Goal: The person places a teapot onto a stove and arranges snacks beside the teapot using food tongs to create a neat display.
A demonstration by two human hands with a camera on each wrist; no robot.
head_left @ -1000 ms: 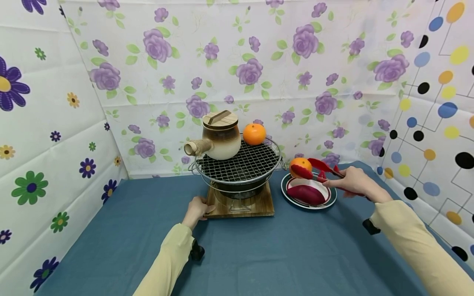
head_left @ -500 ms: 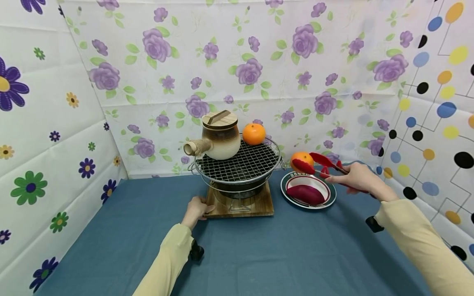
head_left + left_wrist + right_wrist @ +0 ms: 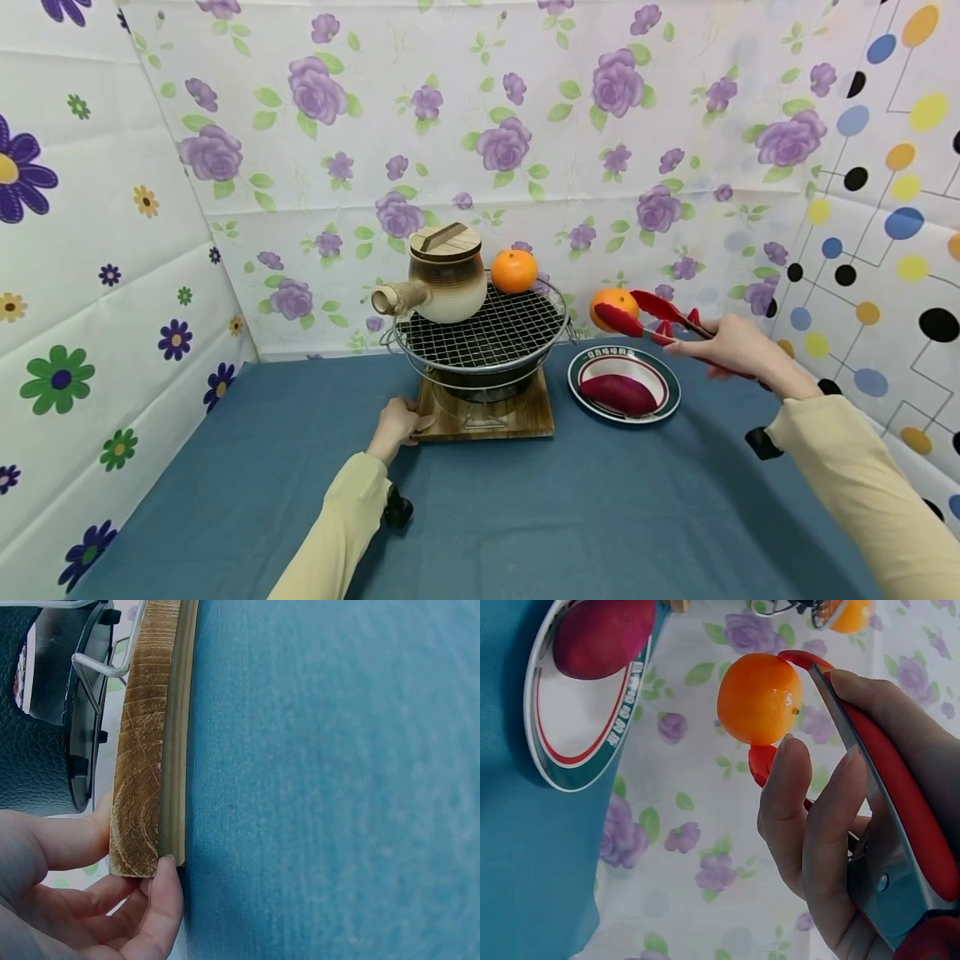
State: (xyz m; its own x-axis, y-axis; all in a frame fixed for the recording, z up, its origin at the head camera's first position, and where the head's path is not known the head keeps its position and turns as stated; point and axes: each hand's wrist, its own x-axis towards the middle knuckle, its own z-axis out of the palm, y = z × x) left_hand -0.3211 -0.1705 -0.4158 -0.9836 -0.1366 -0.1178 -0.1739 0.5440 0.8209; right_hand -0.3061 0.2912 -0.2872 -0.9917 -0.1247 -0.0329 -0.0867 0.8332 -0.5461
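My right hand (image 3: 738,346) grips a pair of red-tipped tongs (image 3: 904,787). Between the tong tips an orange (image 3: 614,310) hangs above the back of a green-rimmed plate (image 3: 670,385). A dark red sweet potato (image 3: 619,395) lies on that plate. With thumb and fingers, my left hand (image 3: 397,425) holds the left edge of a wooden board (image 3: 525,427); in the left wrist view the thumb is on top and a fingertip is at its lower edge. On the board stands a round grill (image 3: 495,333) with a wire mesh top.
A lidded clay pot (image 3: 450,287) with a side handle sits at the mesh's left. Another orange (image 3: 514,272) rests at the mesh's back. Blue cloth (image 3: 495,517) covers the table, and patterned sheets (image 3: 360,150) rise behind and at both sides.
The orange in the tongs has risen off the plate and shifted slightly right, along with my right hand. My left hand stays at the board's edge.
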